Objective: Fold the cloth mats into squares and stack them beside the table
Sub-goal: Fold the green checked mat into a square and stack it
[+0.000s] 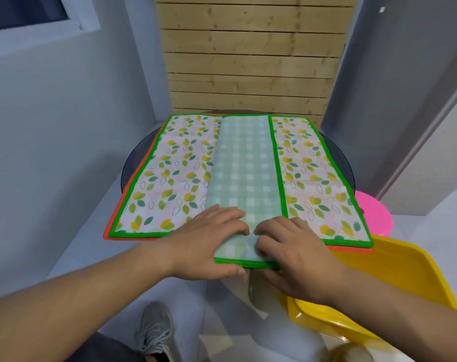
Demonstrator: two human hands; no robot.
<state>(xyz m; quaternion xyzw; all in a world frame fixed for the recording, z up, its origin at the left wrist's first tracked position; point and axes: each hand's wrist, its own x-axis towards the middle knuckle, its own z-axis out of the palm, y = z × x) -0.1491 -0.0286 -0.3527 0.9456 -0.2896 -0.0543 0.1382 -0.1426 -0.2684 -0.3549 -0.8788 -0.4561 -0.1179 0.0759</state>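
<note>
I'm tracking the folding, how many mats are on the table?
3, it seems: a checked strip in the middle, a leaf-print mat flat beneath it, an orange-edged one at the bottom. More may be hidden.

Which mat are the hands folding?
The green-edged mat on top, its folded checked underside gripped by the left hand and right hand. The orange-edged mat lies flat beneath.

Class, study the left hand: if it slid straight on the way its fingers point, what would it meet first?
Most likely the fingertips of the right hand: the left hand points rightward across the near end of the green checked mat, where both hands rest almost touching.
</note>
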